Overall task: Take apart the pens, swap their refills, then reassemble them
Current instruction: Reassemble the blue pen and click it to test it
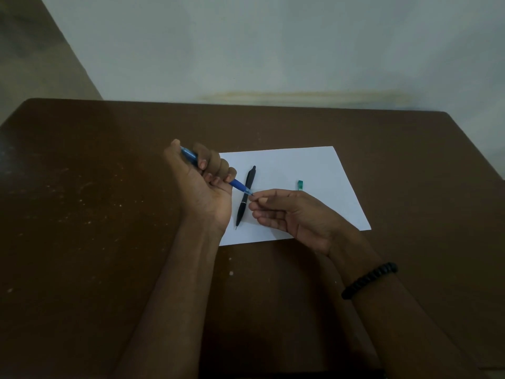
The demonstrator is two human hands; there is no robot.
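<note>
Bracelet [369,280]: black beads on the right wrist, nearest the lens.
Right hand [295,217]: fingers loosely curled, thumb and forefinger pinching at the tip end of the blue pen [240,186]; cannot tell whether tip piece or refill is held.
Left hand [203,181]: palm up, fingers wrapped round the blue pen's barrel, lifted above the table [95,201].
Step in hand: likely loosening or drawing out the blue pen's tip end, early in the task.
Next move: steady barrel, light twist or straight pull along the pen's axis.
Black pen [246,196]: whole by the look of it, lying on the white paper [314,170], just beyond the hands.
Green piece [300,185]: small, on the paper, apart from both pens; identity unclear.
Containers: none visible.
</note>
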